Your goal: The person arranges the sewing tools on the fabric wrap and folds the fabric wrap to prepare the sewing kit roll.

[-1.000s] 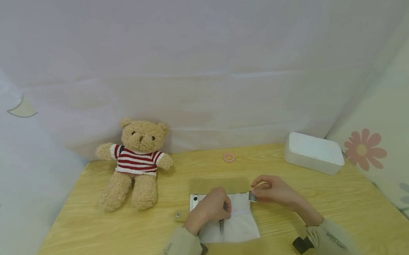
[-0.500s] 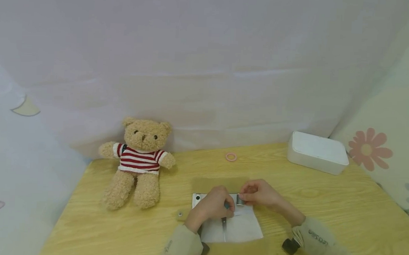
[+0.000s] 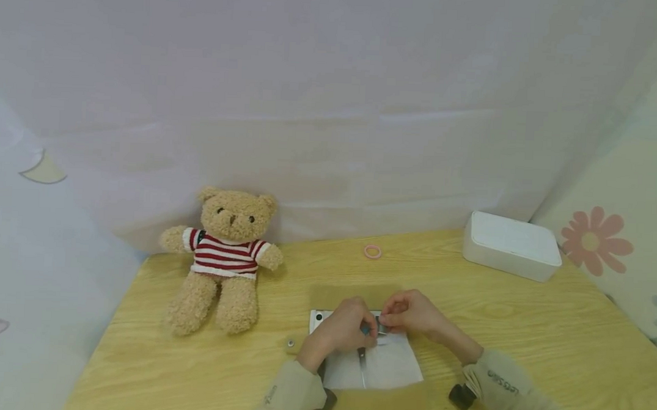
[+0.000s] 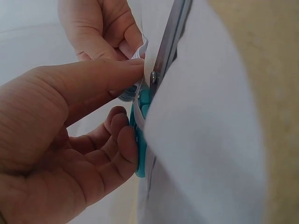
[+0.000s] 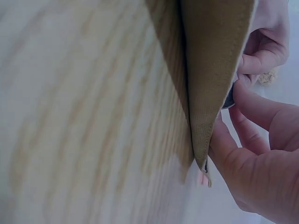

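A fabric pouch with a white lining (image 3: 395, 364) and tan outer flaps (image 3: 375, 404) lies unfolded on the table. Scissors (image 4: 161, 58) with teal handles (image 4: 141, 161) lie along the lining, partly behind a white band (image 4: 138, 105). My left hand (image 3: 347, 327) pinches that band between thumb and finger, its other fingers curled beside the teal handles. From the right, my right hand (image 3: 412, 312) pinches a small flat grey piece (image 3: 381, 325) at the pouch's far edge, close to the left fingers. The right wrist view shows only the dark rim (image 5: 229, 98) of this piece; its kind is unclear.
A teddy bear (image 3: 224, 255) in a striped sweater sits back left. Behind the pouch lies a pink ring (image 3: 373, 251). A white box (image 3: 511, 245) stands at the back right. The pouch's snap tab (image 3: 291, 345) sticks out left across the wooden table (image 3: 189, 370).
My right hand has moved left with the grey piece, from beyond the pouch's right corner to near the left fingers. The left hand stays in about the same place.
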A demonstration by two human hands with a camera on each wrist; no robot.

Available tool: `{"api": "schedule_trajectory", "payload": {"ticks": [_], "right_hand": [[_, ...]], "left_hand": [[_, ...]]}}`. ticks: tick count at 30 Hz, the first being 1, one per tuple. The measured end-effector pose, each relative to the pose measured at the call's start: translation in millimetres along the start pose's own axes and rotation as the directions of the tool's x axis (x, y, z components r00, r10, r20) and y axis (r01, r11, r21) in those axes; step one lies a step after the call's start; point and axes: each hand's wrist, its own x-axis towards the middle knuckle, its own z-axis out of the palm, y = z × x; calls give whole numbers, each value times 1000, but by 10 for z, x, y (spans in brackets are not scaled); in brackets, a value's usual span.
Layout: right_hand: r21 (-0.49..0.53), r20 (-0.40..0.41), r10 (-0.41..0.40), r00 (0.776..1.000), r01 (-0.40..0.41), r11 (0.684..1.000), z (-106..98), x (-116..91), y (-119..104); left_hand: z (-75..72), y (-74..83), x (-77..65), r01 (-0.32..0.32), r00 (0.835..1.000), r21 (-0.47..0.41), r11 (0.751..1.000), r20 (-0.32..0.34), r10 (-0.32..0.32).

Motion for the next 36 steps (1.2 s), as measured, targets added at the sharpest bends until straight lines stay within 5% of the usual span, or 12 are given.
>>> {"api": "schedule_trajectory", "payload": {"ticks": [21, 29, 36], "right_hand": [[-69, 23, -26, 999, 27, 997, 12, 6, 46], [-102, 87, -76, 993, 84, 991, -13, -2, 76], [-132, 67, -68, 995, 76, 988, 6, 10, 45]], "left_hand": [[-5, 17, 6, 4, 999, -23, 1000, 38, -3], [3, 51, -9, 56, 997, -32, 998, 62, -54], [-14, 44, -34, 15, 997, -25, 1000, 78, -13]]}}
